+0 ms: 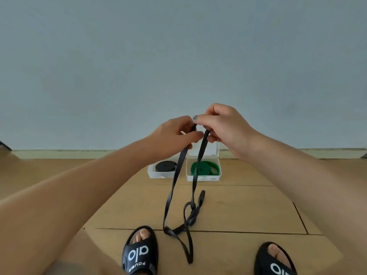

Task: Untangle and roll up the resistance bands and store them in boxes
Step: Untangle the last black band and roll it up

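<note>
A long black resistance band hangs from both hands, which meet in front of the wall. My left hand pinches its upper end, and my right hand pinches the same end right beside it. Two strands drop to the floor, where the band is knotted and looped between my feet. Behind it stand two clear boxes: the left box holds a rolled black band, the right box holds a rolled green band.
The right box's clear lid stands open against the skirting board. My feet in black slides rest on the wooden floor at left and right. A plain grey wall fills the upper view.
</note>
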The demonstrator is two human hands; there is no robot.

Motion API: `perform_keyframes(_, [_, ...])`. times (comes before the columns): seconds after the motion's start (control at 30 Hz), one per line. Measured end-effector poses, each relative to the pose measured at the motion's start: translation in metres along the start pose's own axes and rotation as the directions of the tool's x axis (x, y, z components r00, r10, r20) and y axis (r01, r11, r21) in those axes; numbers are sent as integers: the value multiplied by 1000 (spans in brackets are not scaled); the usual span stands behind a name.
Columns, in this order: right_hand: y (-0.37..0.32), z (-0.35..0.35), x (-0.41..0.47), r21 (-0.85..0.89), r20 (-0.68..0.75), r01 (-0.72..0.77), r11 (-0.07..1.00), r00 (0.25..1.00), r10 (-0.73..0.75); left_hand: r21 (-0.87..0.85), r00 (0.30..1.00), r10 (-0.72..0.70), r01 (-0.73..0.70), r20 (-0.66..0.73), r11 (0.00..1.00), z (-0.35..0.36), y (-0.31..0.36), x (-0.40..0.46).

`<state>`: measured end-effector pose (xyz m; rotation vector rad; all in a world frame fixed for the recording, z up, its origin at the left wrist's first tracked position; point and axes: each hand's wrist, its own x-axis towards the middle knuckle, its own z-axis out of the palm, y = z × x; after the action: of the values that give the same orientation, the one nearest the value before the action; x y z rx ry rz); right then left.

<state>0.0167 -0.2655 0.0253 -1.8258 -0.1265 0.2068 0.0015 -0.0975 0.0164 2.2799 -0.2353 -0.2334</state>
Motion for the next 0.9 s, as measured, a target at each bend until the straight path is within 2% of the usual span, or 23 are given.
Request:
perform_keyframes(0.17, [-15,3,-11,143,64,6,990,998,-15,-19,997,11,-10,73,1000,0,10,-22])
perform_keyframes(0.4, [-23,-8,-12,295,14,1,955,1000,-5,3,995,40,-40,96,999,-9,18,-27])
perform_keyframes(0.73, [-10,-16,-9,122,14,-54,991,999,53,139,990,65,-83,129,987,-13,15,-25])
perform_keyframes(0.9, [-10,-13,-9,110,18,-50,993,999,49,198,994,93,-104,65,975,-15,9,-20])
